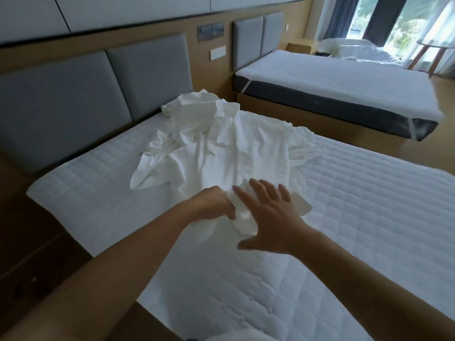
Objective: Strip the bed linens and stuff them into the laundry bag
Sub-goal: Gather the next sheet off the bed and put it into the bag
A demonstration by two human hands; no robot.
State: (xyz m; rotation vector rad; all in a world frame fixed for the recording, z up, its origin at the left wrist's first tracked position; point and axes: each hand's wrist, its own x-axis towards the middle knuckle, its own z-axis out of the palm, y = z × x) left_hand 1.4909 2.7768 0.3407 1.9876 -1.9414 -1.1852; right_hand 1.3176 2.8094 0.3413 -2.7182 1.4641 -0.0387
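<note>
the near bed (pixel 369 217) shows its bare quilted pad; a second bed (pixel 332 80) stands far right. the crumpled white sheet (pixel 221 143) lies on the near one, long axis running from the far-left headboard (pixel 73 94) to near. the left hand (pixel 216 204) grips its near end; the right hand (pixel 270 217) is spread flat on it.

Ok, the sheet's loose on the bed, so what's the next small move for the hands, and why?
Probably close the right hand on the white sheet and gather it toward you. The left hand grips a bunch of it, the right is open just over that bunch, and most of the sheet lies spread across the quilted mattress pad.
</note>
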